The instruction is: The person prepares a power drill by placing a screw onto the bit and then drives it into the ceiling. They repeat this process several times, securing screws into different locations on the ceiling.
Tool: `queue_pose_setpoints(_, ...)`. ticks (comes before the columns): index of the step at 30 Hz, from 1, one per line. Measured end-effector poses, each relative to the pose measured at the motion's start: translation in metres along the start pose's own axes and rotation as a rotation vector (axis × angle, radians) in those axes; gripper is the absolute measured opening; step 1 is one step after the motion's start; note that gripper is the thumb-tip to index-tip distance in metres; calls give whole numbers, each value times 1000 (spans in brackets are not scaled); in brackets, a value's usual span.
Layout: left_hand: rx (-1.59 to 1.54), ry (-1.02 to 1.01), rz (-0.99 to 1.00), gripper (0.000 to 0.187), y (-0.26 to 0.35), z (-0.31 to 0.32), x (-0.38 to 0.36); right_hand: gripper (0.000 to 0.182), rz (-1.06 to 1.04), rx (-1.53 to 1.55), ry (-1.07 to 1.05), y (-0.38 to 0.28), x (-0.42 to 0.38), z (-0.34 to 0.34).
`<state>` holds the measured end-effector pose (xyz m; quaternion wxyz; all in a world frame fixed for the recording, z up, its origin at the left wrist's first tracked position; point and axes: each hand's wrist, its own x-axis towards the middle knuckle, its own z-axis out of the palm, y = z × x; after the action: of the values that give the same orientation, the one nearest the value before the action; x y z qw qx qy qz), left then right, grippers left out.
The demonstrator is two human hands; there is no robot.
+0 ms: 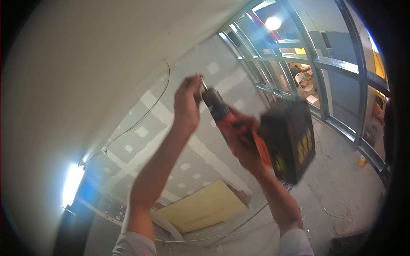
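Raised in the middle of the view is an orange and black cordless drill [218, 109], its chuck and bit pointing up and to the left. My right hand [245, 143] is wrapped round the drill's body and grip. The drill's large black battery [294, 143], with yellow marks, juts out to the right and is blurred. My left hand [188, 100] is at the tip of the bit [204, 83], its fingers pinched together; whatever small thing they may hold is too small to make out.
Pale ceiling [106, 42] fills the upper left, with a hanging cable [149, 112] and a lit tube lamp [73, 184]. A metal stud frame [337, 65] stands at the right. Below are a yellowish board [205, 207], loose wires [337, 213] and a patched wall [192, 149].
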<state>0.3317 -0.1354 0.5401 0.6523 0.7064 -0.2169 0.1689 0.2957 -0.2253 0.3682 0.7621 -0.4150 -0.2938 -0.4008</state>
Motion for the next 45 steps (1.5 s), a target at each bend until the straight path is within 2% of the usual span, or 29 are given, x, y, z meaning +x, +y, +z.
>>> queue_pose_setpoints(1, -25, -51, 40, 18, 13, -6, 27, 33, -32, -109, -29, 12, 26, 5)
queue_pose_setpoints(3, -84, -85, 91, 18, 38, -10, 66, 39, -77, -76, -46, 24, 67, 18)
queue_pose_setpoints(6, -113, -51, 113, 19, 62, 1, 86, 39, -153, -34, 12, 14, 104, 33)
queue_pose_setpoints(11, -110, -31, 142, 20, 77, 2, 96, 37, -158, 6, 32, 14, 122, 38)
queue_pose_setpoints(14, -102, -30, 149, 20, 80, 2, 96, 35, -339, -34, 80, 21, 129, 40)
queue_pose_setpoints(17, -74, -16, 153, 20, 83, 3, 96, 32, -221, -73, 16, 20, 131, 39)
queue_pose_setpoints(22, -129, -25, 182, 24, 79, 0, 102, 30, -306, 42, -27, 24, 142, 36)
queue_pose_setpoints(24, 98, 34, 76, 21, 84, -29, 73, 24, -312, 74, -7, 18, 142, 38)
queue_pose_setpoints(26, 1240, 206, 858, 14, 101, -43, 10, 19, -303, 109, 16, 5, 143, 37)
queue_pose_setpoints(28, 1844, -102, 1520, 12, 136, -64, -29, 14, -328, 60, 33, -4, 141, 33)
queue_pose_setpoints(30, 2165, -208, 1801, 25, 187, -61, -49, 12, -313, 18, 37, -10, 142, 30)
queue_pose_setpoints(31, 2542, -320, 1819, 42, 224, -61, -49, 13, -316, -14, 54, -12, 138, 31)
queue_pose_setpoints(32, 2743, -378, 1766, 49, 224, -66, -48, 14, -330, -28, 64, -9, 139, 32)
queue_pose_setpoints(33, 2821, -356, 1795, 48, 224, -66, -43, 15, -344, -43, 74, -7, 139, 33)
queue_pose_setpoints(34, 2903, -324, 1815, 47, 223, -66, -40, 19, -129, -97, 34, 1, 142, 34)
queue_pose_setpoints(36, 2925, -320, 1796, 46, 214, -76, -37, 26, 89, -141, -7, 51, 137, 41)
queue_pose_setpoints(37, 2938, -316, 1771, 46, 215, -78, -36, 27, -36, 132, -90, 95, 141, 48)
queue_pose_setpoints(40, 2953, -356, 1785, 42, 216, -77, -37, 24, -142, 455, -84, 100, 143, 59)
queue_pose_setpoints(41, 2955, -352, 1788, 42, 215, -76, -39, 25, -81, 447, -67, 100, 143, 59)
queue_pose_setpoints(42, 2937, -368, 1801, 39, 217, -74, -38, 26, -243, 179, -86, 87, 146, 53)
queue_pose_setpoints(44, 2933, -366, 1805, 36, 219, -73, -37, 29, -578, -368, 11, 63, 151, 41)
queue_pose_setpoints(45, 2917, -396, 1817, 32, 221, -73, -37, 31, -520, -274, 5, 59, 152, 43)
